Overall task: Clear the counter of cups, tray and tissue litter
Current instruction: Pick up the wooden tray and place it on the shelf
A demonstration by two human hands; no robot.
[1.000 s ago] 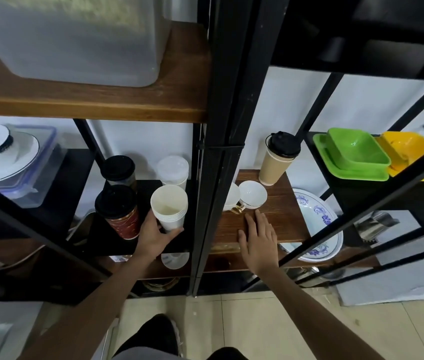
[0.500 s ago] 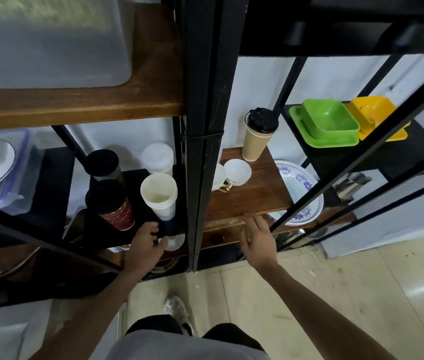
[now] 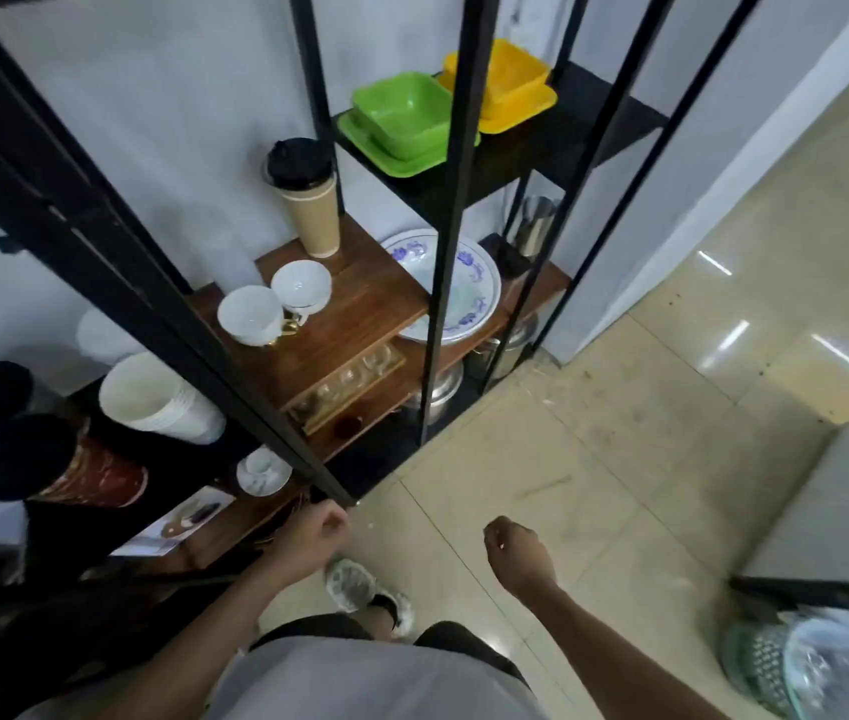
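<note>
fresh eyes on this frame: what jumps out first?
The bright green square dish and the yellow dish beside it, on the black upper-right shelf. Next, the blue-patterned plate on the wooden shelf, partly behind a black post, with a lidded paper coffee cup further back. In front, the left hand and right hand hang loosely curled and empty, clear of the rack.

stacked cups (image 3: 162, 402) left of teacups (image 3: 277, 306)
</note>
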